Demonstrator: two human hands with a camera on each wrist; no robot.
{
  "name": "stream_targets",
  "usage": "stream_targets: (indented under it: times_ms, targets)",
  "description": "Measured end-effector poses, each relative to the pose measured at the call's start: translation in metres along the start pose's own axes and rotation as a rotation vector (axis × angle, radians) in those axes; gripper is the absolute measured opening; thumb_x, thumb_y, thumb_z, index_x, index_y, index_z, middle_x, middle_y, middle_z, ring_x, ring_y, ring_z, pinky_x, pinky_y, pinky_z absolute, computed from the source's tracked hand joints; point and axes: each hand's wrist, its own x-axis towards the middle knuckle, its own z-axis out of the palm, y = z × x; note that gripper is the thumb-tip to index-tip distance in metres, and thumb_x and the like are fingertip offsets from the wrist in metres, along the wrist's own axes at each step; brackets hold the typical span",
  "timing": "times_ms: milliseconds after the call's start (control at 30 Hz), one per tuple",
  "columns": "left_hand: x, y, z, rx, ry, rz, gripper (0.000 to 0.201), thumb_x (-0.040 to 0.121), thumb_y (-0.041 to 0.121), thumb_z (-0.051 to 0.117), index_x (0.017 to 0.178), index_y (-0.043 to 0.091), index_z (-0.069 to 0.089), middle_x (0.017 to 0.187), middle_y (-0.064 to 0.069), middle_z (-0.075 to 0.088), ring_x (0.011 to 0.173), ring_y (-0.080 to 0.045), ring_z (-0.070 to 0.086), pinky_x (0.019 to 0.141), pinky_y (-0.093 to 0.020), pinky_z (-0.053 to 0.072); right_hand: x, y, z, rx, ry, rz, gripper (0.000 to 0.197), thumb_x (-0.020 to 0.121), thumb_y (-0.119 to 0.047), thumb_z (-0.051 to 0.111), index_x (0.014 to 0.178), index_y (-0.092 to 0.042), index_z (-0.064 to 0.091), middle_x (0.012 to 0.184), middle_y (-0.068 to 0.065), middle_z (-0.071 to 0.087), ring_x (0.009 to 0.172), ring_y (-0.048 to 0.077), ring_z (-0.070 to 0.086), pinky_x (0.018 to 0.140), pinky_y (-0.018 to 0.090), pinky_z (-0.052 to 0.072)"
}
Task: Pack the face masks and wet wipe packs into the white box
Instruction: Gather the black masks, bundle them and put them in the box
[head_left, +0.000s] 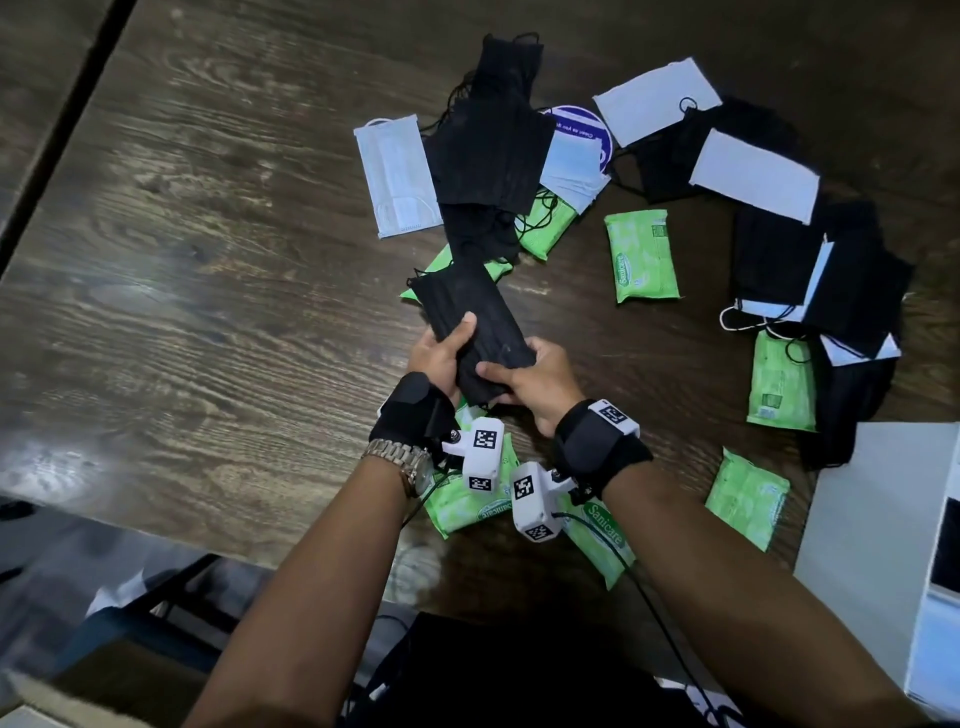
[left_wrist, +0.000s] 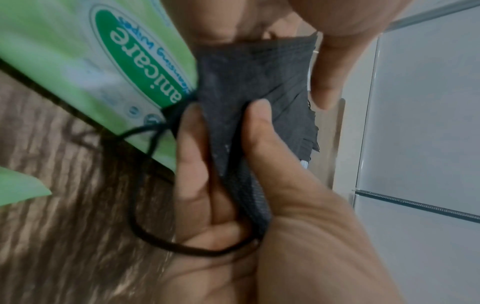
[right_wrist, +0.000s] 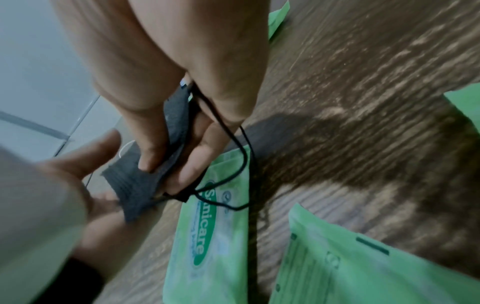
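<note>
Blk mask (left_wrist: 249, 86) btwn fingers (left_wrist: 262, 131)

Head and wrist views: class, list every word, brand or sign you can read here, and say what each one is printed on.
"Sanicare": green wipe pack.
"Sanicare": wipe pack under the right wrist.
"Sanicare": wipe pack, right wrist view.
"anicare", first letter hidden: wipe pack, left wrist view.
Blue round sticker: too small to read.
Smaller print on the packs: blurred.

"Sanicare" is printed on the green wet wipe packs (head_left: 642, 257), white on a green oval.
</note>
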Motion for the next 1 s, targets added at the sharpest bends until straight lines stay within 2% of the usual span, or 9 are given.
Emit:
stream_targets:
  times_ms: [100,200,233,367,467,567,733,867,1000]
  targets:
    - [0.01,-0.003,-0.006,0.083,0.058,0.037,0.016,0.096,0.004,0.052,0.11,0.0,0.058,0.087,-0.011,0.072,0.074,-0.023,0.07,0.07,-0.039,0.06,0.006,0.0,-0.001,-0.116,0.002,-0.023,0.049,0.07,-0.016,0.09,0.104,0.002,0.059,0.091,0.013,0.072,0.069,0.025,0.074,0.055,0.037,0.061]
    - [0.017,0.002,-0.015,0.087,0.105,0.054,0.012,0.097,0.004,0.05,0.102,0.004,0.06,0.074,-0.003,0.074,0.067,-0.018,0.07,0.066,-0.036,0.06,0.029,-0.014,-0.008,-0.33,0.137,-0.118,0.061,0.055,-0.062,0.086,0.084,-0.013,0.065,0.079,0.009,0.074,0.071,0.024,0.074,0.062,0.046,0.062]
    - [0.018,0.005,-0.021,0.081,0.126,0.059,0.013,0.097,0.004,0.049,0.105,0.004,0.059,0.075,-0.003,0.073,0.066,-0.017,0.07,0.065,-0.036,0.06,0.042,-0.021,-0.011,-0.371,0.184,-0.152,0.058,0.055,-0.068,0.08,0.078,-0.017,0.065,0.076,0.005,0.074,0.071,0.023,0.073,0.066,0.048,0.061]
    - [0.023,0.013,-0.045,0.09,0.176,0.082,0.016,0.097,0.006,0.049,0.11,0.004,0.059,0.087,-0.008,0.07,0.075,-0.023,0.068,0.077,-0.044,0.057,0.092,-0.06,-0.008,-0.405,0.334,-0.255,0.042,0.074,-0.056,0.075,0.06,-0.018,0.063,0.07,0.003,0.073,0.07,0.022,0.071,0.073,0.046,0.06]
    - [0.02,0.018,-0.057,0.104,0.189,0.102,0.015,0.098,0.004,0.047,0.097,0.009,0.061,0.074,0.002,0.074,0.067,-0.014,0.07,0.065,-0.033,0.06,0.124,-0.083,0.002,-0.389,0.353,-0.192,0.055,0.075,-0.057,0.076,0.056,-0.009,0.057,0.063,0.008,0.064,0.058,0.023,0.06,0.066,0.032,0.053]
    - [0.017,0.019,-0.06,0.136,0.186,0.114,0.018,0.098,0.003,0.047,0.09,0.012,0.061,0.069,0.004,0.073,0.062,-0.011,0.069,0.061,-0.03,0.06,0.144,-0.087,0.006,-0.298,0.323,-0.027,0.061,0.063,-0.049,0.086,0.097,-0.004,0.062,0.092,0.011,0.068,0.073,0.024,0.064,0.07,0.035,0.056]
    - [0.02,0.019,-0.053,0.137,0.201,0.071,0.019,0.098,0.005,0.048,0.089,0.013,0.063,0.067,0.003,0.072,0.061,-0.013,0.069,0.06,-0.032,0.06,0.128,-0.084,0.0,-0.132,0.198,-0.017,0.033,0.078,-0.025,0.082,0.068,-0.015,0.052,0.065,0.005,0.051,0.041,0.012,0.036,0.042,0.022,0.03]
    - [0.025,0.012,-0.036,0.138,0.234,-0.056,0.018,0.097,0.004,0.047,0.088,0.01,0.062,0.061,0.0,0.07,0.067,-0.023,0.065,0.054,-0.032,0.059,0.087,-0.066,-0.033,0.028,0.0,0.001,0.036,0.084,-0.029,0.078,0.067,-0.018,0.049,0.06,-0.002,0.046,0.045,0.009,0.034,0.04,0.02,0.023]
    - [0.024,-0.001,-0.011,0.035,0.168,-0.256,0.021,0.098,0.012,0.044,0.106,0.003,0.062,0.079,-0.011,0.074,0.071,-0.025,0.071,0.068,-0.045,0.058,0.052,-0.036,-0.066,-0.002,-0.139,0.081,0.033,0.088,-0.026,0.074,0.068,-0.017,0.05,0.062,-0.002,0.043,0.047,0.008,0.033,0.039,0.017,0.023]
